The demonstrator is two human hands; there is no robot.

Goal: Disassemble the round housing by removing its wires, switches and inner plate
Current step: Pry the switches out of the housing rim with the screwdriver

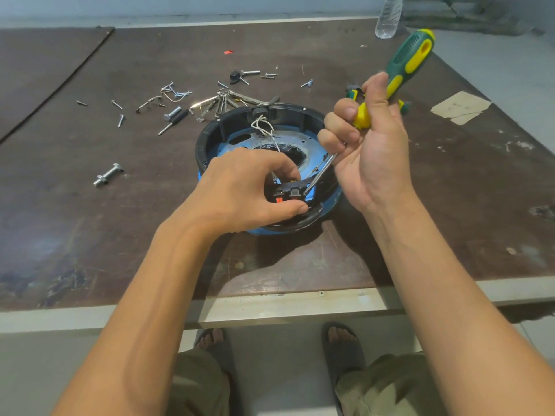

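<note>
Round black, blue-based housing (210, 136), laid open side up on brown table (90, 220), left hand (240, 187) pinched on black switches (292, 192) at near rim, right hand (375, 151) clenched round green-yellow screwdriver (414, 55), shaft slanted down-left to switches, white wires (261, 124) curled upward.

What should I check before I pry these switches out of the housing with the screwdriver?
1. Screwdriver tip at the switches: ok, it touches their right edge.
2. Right hand grip on the handle: ok, the fingers are wrapped round it.
3. Left hand steadying the switches: ok, it pinches them at the near rim of the housing.
4. Left hand clear of the tip's path: not ok, thumb and forefinger sit close beside it.
5. White wires off the switches: cannot tell, the left hand hides their ends.
6. Loose screws away from the work: ok, they lie on the table behind and to the left.
</note>
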